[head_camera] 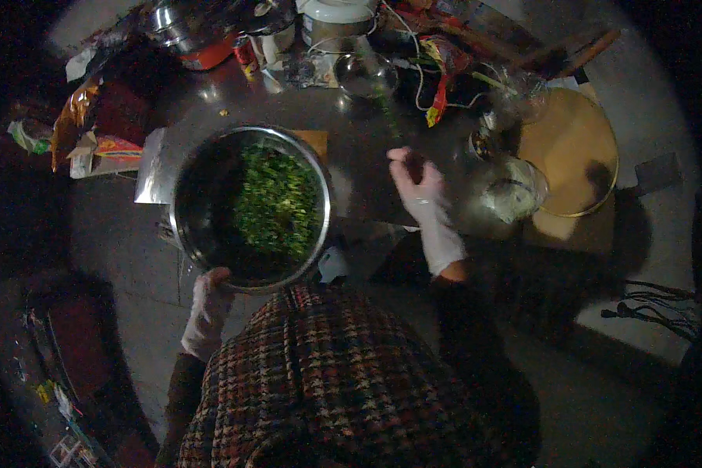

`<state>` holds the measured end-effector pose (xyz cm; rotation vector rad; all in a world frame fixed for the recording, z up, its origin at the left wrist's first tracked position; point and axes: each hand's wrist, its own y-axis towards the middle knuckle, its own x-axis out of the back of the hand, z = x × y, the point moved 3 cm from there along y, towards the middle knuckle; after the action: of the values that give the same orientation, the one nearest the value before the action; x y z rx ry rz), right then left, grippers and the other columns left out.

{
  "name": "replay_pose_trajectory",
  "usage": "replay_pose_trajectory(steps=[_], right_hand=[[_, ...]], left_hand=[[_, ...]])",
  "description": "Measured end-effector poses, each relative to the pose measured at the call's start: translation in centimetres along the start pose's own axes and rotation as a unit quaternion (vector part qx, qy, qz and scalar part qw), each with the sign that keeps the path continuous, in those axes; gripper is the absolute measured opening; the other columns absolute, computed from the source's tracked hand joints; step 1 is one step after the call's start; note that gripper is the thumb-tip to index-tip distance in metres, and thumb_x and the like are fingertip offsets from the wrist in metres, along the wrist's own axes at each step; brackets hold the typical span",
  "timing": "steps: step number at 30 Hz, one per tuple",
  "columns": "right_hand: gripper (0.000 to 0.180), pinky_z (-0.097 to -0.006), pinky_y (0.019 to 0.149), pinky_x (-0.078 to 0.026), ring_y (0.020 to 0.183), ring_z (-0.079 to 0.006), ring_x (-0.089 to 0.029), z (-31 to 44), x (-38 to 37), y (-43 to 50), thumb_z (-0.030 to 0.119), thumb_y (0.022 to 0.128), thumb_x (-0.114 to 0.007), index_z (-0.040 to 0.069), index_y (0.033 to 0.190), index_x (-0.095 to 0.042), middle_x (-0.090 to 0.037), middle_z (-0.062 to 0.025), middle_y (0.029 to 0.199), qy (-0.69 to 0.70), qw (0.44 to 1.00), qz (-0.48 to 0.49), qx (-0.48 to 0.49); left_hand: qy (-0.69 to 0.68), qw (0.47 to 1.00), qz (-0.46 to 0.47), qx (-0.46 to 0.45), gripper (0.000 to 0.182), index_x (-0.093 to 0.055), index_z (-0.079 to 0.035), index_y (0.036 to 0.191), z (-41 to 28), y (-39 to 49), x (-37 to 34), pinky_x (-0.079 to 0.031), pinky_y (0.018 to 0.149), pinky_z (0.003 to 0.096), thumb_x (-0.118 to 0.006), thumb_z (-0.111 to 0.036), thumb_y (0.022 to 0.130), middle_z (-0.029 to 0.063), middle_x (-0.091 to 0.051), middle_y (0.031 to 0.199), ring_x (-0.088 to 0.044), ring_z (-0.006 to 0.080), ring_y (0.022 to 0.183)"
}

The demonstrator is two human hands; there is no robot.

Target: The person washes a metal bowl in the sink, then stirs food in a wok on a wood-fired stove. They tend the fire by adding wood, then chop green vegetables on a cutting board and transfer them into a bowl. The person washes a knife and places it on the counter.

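My left hand [206, 316], in a thin whitish glove, grips the near left rim of a round metal bowl [181, 234]. Chopped green leaves [278, 202] lie in the bowl, mostly on its right side. My right hand [418, 184], also gloved, is over the metal-looking table [357, 181] to the right of the bowl, thumb and fingers curved with a dark gap between them. A thin, blurred green streak [388, 114] runs from near its fingertips towards a small metal bowl [365, 76]. Whether the hand holds it is unclear.
A clear plastic bag [512, 190] and a large round tan board [573, 152] are at the right. Along the back stand a pot [205, 52], a red can [245, 55] and a white-lidded container [339, 14]. A white cord [419, 76] trails near a red-yellow packet [439, 99].
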<state>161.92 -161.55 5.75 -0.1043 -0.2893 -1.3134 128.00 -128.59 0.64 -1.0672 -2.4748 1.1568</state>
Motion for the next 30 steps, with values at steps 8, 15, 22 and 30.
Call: replay_pose_trajectory(steps=[8,15,22,30], right_hand=[[0.024,-0.0305,0.087,-0.05,0.099,-0.016,-0.066,-1.9,9.6,-1.0,0.022,0.092,-0.067,0.01,0.113,-0.067,-0.071,-0.0038,0.108,-0.199,0.967,-0.087,-0.132],[0.04,-0.038,0.088,-0.051,0.105,-0.0276,-0.066,-6.0,4.8,-2.1,0.034,0.092,-0.066,0.01,0.123,-0.062,-0.068,-0.0142,0.114,-0.148,0.974,0.089,-0.146],[0.025,-0.0335,0.081,-0.051,0.093,-0.0198,-0.066,-4.7,1.7,-0.7,0.026,0.095,-0.062,0.008,0.111,-0.067,-0.07,-0.0061,0.102,-0.23,0.957,0.153,-0.086],[0.03,-0.0341,0.081,-0.052,0.094,-0.0209,-0.067,-2.1,-5.3,-0.2,0.029,0.094,-0.063,0.005,0.113,-0.066,-0.07,-0.009,0.106,-0.191,0.965,0.172,-0.051]], left_hand=[[0.381,0.874,0.143,-0.266,0.039,-0.057,-0.007,0.116,2.3,5.5,-4.2,-0.046,0.061,0.0333,-0.051,-0.04,0.098,0.0047,-0.058,0.085,-0.056,0.0139,0.071],[0.333,0.905,0.019,-0.265,0.042,-0.053,-0.006,0.115,4.1,-0.4,-4.5,-0.049,0.068,0.0385,-0.077,-0.009,0.081,0.012,-0.057,0.091,-0.057,0.0248,0.072],[-0.032,0.986,-0.116,-0.111,0.033,-0.056,-0.003,0.104,4.4,-4.6,2.7,-0.05,0.067,0.0354,-0.075,-0.005,0.077,0.0122,-0.059,0.091,-0.059,0.0257,0.074],[0.148,0.926,-0.174,-0.301,0.024,-0.057,-0.002,0.096,-2.6,6.9,13.4,-0.05,0.064,0.0352,-0.072,-0.014,0.081,0.0088,-0.057,0.082,-0.06,0.0216,0.074]])
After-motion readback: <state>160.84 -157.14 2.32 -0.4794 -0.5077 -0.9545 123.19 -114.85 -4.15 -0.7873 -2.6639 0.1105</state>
